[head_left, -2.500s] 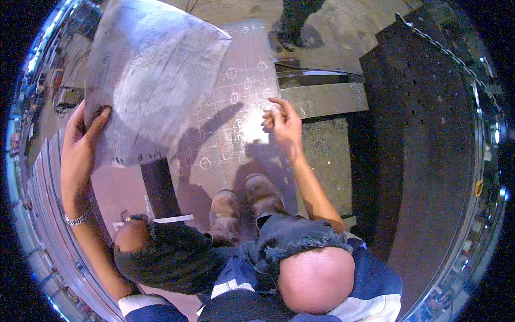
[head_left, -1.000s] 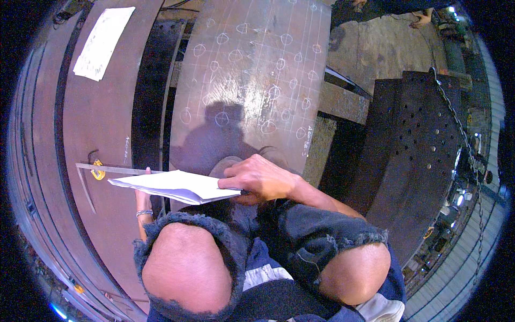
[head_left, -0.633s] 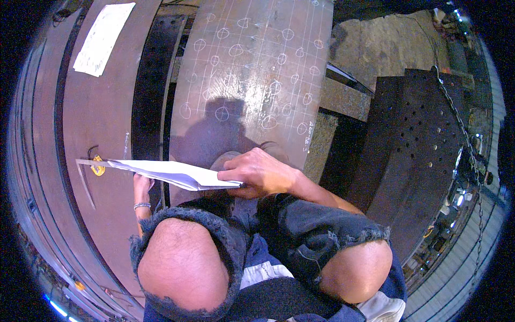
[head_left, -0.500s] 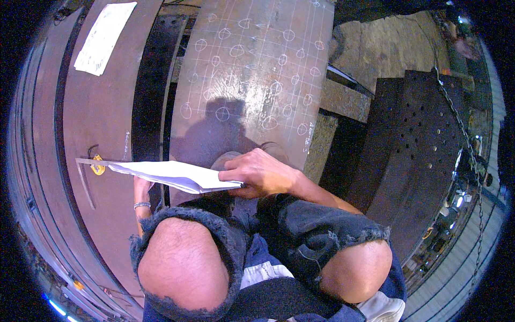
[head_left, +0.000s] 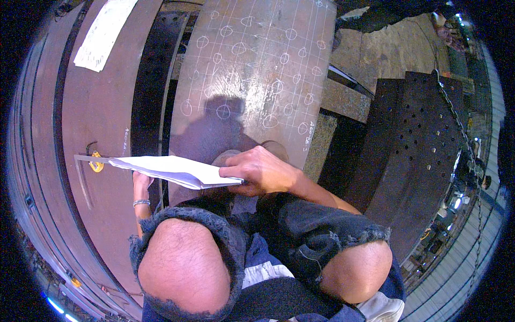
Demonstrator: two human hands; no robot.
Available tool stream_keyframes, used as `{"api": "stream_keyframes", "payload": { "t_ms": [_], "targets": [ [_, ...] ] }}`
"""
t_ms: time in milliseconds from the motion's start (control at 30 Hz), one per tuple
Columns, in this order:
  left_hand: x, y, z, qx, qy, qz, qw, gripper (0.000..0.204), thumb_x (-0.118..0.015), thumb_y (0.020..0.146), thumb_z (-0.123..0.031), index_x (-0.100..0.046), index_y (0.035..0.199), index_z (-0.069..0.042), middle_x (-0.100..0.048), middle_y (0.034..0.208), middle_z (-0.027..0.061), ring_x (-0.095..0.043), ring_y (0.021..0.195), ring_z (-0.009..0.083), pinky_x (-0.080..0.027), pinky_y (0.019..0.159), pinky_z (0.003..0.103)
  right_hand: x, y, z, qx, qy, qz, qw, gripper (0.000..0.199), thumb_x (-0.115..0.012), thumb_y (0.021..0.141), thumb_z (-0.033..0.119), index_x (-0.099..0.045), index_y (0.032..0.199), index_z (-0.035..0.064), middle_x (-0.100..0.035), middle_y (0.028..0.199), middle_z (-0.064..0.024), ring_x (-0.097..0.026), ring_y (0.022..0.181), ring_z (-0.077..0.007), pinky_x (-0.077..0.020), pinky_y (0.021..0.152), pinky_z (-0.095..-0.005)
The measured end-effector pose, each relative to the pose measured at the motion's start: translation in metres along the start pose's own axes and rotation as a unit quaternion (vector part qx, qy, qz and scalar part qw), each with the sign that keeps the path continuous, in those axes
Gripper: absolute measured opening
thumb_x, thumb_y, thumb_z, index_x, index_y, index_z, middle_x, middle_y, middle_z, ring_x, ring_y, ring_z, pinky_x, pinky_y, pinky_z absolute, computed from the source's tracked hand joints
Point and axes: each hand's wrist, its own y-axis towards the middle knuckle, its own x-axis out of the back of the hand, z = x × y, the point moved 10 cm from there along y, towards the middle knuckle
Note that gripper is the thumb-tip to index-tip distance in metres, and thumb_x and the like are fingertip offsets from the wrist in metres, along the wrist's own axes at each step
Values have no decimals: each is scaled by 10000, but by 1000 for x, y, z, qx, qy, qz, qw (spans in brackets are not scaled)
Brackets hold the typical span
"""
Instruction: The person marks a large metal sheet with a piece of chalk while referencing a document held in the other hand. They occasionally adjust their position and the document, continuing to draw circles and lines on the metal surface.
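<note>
Hiding left hand (head_left: 141,185) — paper sheets (head_left: 177,169)

A folded white paper sheet (head_left: 171,169), held between the left hand (head_left: 140,185) beneath it and the right hand (head_left: 260,172) at its right end, lies above the bare knees, before the chalk-marked grey steel plate (head_left: 257,70), with the perforated dark steel plate (head_left: 418,145) to the right.
</note>
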Motion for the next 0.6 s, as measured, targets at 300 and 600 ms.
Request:
{"api": "stream_keyframes", "payload": {
  "t_ms": [300,600],
  "targets": [
    [0,12,7,-20,-60,18,998,162,-585,876,-172,-608,957,-34,-602,715,8,-556,557,91,-381,408,208,-5,0,-2,-11,-18,37,999,315,-663,717,199,-540,986,92,-522,761,-118,-571,744,-340,-453,582,-453],
    [-13,-10,-15,10,-23,2,1000,161,-588,874,-167,-608,954,-29,-602,720,13,-557,553,96,-376,403,214,-5,-3,-8,-20,-16,21,999,296,-662,722,194,-541,973,94,-532,755,-113,-571,726,-346,-453,582,-451]
  ]
}}
